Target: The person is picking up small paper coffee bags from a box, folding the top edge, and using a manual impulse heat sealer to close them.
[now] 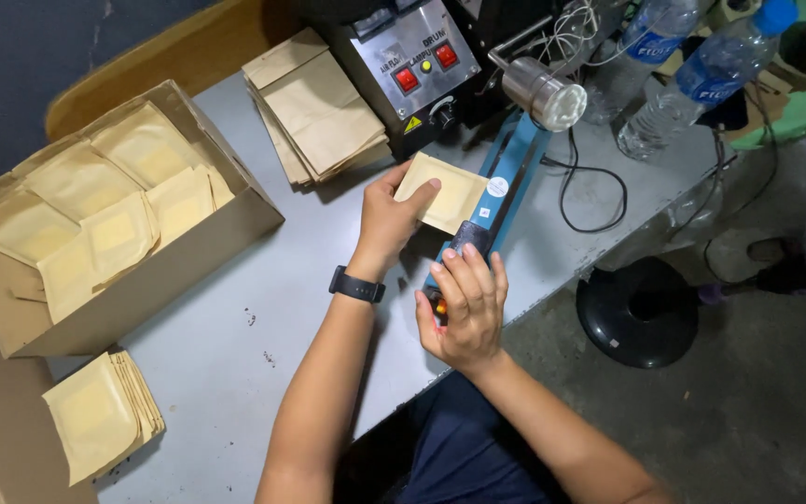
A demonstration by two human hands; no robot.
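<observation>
My left hand [389, 217] pinches a small tan paper packet [442, 193] whose right edge lies under the arm of a blue heat sealer [507, 182]. A dark watch sits on that wrist. My right hand [464, 308] rests on the sealer's black handle end [471, 239] near the table's front edge, fingers curled over it. The sealer arm looks lowered onto the packet.
A cardboard box [188, 257] full of tan packets stands at the left. A stack of flat paper bags [314, 107] lies behind, a smaller packet pile [100, 420] at front left. A black and silver machine [417, 61], cables and plastic bottles [692, 84] crowd the back right.
</observation>
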